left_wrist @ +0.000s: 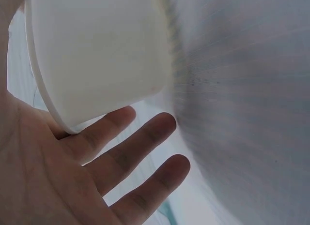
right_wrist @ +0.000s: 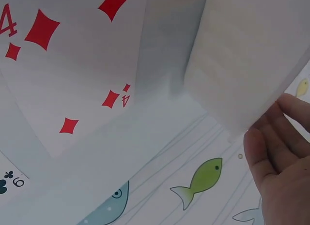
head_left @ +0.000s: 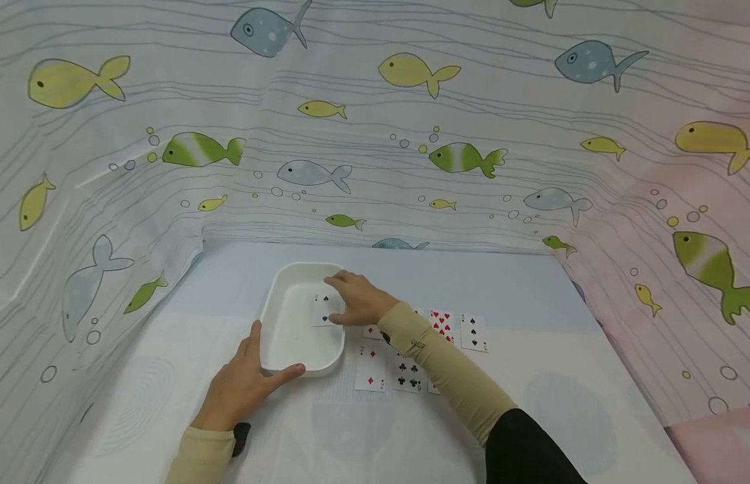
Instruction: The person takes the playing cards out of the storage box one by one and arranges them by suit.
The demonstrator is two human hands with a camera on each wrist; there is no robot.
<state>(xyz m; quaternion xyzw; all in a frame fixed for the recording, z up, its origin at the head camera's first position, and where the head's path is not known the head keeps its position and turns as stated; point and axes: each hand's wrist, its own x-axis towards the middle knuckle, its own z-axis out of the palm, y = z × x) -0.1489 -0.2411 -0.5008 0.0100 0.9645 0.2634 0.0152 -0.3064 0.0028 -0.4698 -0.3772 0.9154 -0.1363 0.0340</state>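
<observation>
A white plastic tray [head_left: 298, 346] stands on the table. My left hand [head_left: 238, 383] rests at its near left corner, thumb along the front rim and fingers spread along the side wall. In the left wrist view those fingers [left_wrist: 133, 147] are straight and apart. Inside the tray's right part shows a two of spades playing card [head_left: 323, 310]. My right hand [head_left: 365, 301] reaches over the right rim, its thumb overlapping the card's lower right corner. The index finger lies above the card's top edge, wide of the thumb. In the right wrist view the fingertips are hidden behind the tray wall.
Right of the tray, playing cards lie face up in two rows, among them a two of diamonds [head_left: 370, 368], a six of clubs [head_left: 407, 378] and a three of spades [head_left: 473, 333]. The right forearm covers some. A fish-patterned sheet [head_left: 362, 141] rises behind the table and at its sides.
</observation>
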